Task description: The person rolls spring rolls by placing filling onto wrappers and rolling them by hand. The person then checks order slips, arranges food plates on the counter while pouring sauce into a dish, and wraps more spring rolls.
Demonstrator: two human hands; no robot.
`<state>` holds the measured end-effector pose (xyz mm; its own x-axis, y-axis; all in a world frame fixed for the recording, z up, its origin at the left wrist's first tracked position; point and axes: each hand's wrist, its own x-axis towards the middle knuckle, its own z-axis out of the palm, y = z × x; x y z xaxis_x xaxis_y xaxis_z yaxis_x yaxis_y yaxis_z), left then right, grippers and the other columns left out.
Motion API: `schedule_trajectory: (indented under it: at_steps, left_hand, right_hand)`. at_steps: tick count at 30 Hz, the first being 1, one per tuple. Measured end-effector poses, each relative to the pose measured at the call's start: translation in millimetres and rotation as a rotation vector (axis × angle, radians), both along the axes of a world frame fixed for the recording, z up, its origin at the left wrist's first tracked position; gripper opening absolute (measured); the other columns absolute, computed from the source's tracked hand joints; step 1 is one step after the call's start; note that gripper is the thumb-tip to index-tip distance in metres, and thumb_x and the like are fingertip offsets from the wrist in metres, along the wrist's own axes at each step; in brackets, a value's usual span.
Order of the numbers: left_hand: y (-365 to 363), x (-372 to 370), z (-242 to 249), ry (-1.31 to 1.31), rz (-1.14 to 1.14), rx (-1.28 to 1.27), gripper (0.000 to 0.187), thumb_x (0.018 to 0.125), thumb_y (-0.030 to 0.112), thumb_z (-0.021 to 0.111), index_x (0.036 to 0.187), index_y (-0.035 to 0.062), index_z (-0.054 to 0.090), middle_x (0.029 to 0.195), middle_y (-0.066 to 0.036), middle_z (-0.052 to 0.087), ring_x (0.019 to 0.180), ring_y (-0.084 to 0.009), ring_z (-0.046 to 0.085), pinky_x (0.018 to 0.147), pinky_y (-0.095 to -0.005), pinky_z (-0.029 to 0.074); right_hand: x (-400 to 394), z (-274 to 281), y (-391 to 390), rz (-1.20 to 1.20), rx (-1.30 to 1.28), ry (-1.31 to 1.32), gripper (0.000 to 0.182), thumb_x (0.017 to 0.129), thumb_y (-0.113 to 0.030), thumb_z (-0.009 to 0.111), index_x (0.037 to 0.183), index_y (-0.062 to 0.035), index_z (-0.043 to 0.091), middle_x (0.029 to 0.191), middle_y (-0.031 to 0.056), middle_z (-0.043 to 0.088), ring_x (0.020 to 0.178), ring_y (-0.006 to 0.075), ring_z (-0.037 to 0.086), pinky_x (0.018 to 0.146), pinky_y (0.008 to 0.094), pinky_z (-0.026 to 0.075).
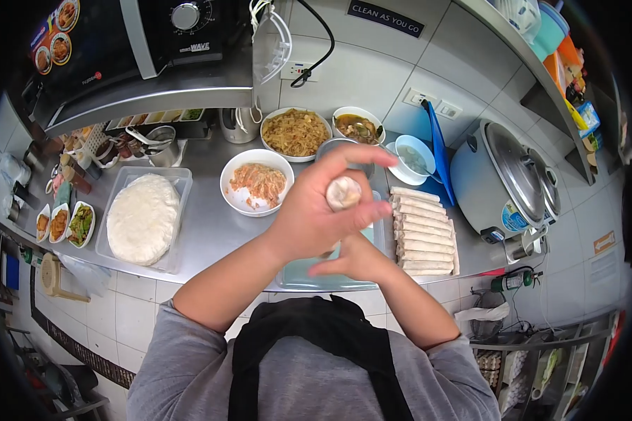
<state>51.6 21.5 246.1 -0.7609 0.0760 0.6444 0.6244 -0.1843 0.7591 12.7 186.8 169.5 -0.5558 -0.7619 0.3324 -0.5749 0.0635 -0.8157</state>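
Observation:
My left hand (316,203) is raised over the counter, its fingers curled round a pale rolled wrapper (343,193) whose end faces the camera. Below and to the right, my right hand (354,261) is near the lower end of the roll, partly hidden behind the left. Its thumb shows, but its hold is unclear. Under both hands lies a translucent board or tray (302,275). A stack of similar rolls (423,235) lies to the right. Left of my hands stands a white bowl (229,165) with orange-and-white filling. Round white wrappers (144,219) lie in a clear container (103,238).
Behind are a bowl of brown shredded food (296,133), a bowl of soup (358,128) and a light-blue bowl (413,158). A large cooker (495,182) stands right. Small dishes (81,224) sit at the far left. A shelf edge (154,105) overhangs the back left.

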Motion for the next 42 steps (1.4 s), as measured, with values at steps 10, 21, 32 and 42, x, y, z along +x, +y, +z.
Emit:
schedule_trajectory:
  at_steps: [10, 21, 32, 42]
  left_hand:
    - [15, -3, -1, -0.368, -0.769, 0.652, 0.105, 0.085, 0.085, 0.033, 0.157, 0.0114, 0.015, 0.152, -0.018, 0.038, 0.135, -0.0276, 0.045, 0.111, -0.0429, 0.034]
    - [14, -9, 27, -0.301, 0.056, 0.088, 0.022, 0.098, 0.018, 0.063, 0.112, 0.0056, 0.053, 0.084, 0.001, 0.056, 0.069, -0.0052, 0.053, 0.06, -0.0222, 0.045]
    - [21, -15, 41, -0.195, 0.15, 0.138, 0.027, 0.097, 0.029, 0.066, 0.094, 0.0028, 0.058, 0.076, -0.002, 0.062, 0.064, -0.0091, 0.056, 0.058, -0.0273, 0.046]
    - [24, -19, 24, 0.18, 0.599, -0.302, 0.026, 0.085, 0.02, 0.075, 0.086, 0.0061, 0.052, 0.072, -0.012, 0.061, 0.063, -0.0326, 0.061, 0.055, -0.0383, 0.046]
  right_hand:
    - [-61, 178, 13, -0.618, 0.351, 1.581, 0.047, 0.069, -0.011, 0.076, 0.114, -0.0188, 0.066, 0.115, -0.0019, 0.065, 0.116, 0.019, 0.056, 0.102, 0.0517, 0.034]
    - [4, 13, -20, 0.291, -0.375, -0.561, 0.064, 0.094, -0.051, 0.064, 0.133, -0.0049, 0.043, 0.1, 0.0049, 0.061, 0.086, 0.0128, 0.059, 0.074, 0.0293, 0.049]
    - [16, 26, -21, -0.341, -0.21, -0.097, 0.038, 0.093, -0.024, 0.069, 0.121, -0.0019, 0.057, 0.115, 0.0139, 0.059, 0.108, 0.023, 0.056, 0.093, 0.0368, 0.044]
    - [12, 112, 10, -0.686, -0.017, 1.284, 0.07, 0.089, -0.076, 0.039, 0.113, -0.0194, 0.073, 0.146, 0.0101, 0.049, 0.139, 0.0392, 0.03, 0.11, 0.0507, 0.021]
